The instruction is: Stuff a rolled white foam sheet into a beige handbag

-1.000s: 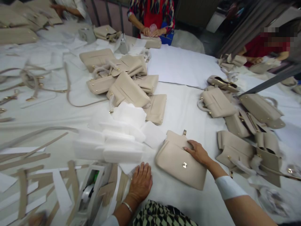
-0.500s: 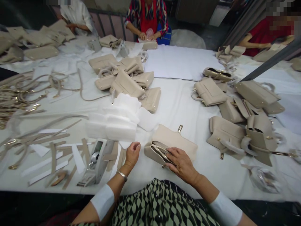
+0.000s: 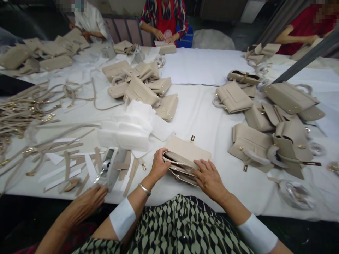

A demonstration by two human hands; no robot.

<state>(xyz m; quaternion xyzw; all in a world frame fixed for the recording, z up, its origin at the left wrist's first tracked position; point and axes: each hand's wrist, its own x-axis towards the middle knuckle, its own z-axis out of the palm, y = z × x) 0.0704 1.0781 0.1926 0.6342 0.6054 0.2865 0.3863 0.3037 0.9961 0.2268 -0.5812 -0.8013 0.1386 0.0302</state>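
Observation:
A beige handbag [image 3: 189, 150] lies on the white-covered table in front of me. Its flap is folded back away from me, with a gold clasp tab [image 3: 192, 138] at the far edge, and its mouth gapes. My left hand [image 3: 160, 164] grips the bag's left end, thumb at the opening. At the right end, my right hand [image 3: 210, 179] holds the rim, its fingers over the edge and partly hidden. A small metal piece [image 3: 143, 166] rests on the table left of my left hand.
Another person's hand [image 3: 91, 201] reaches to the tape dispenser [image 3: 116, 173] on my left, among loose strips. Beige bags are piled ahead [image 3: 141, 91] and to the right [image 3: 253, 141]. Straps [image 3: 31, 106] lie far left. A post [image 3: 304, 60] slants at right; several co-workers sit across.
My left hand has moved right onto the bag's left end, and the bag's mouth is wider. Another person's hand has come in from the lower left to the tape dispenser. The small metal piece now shows.

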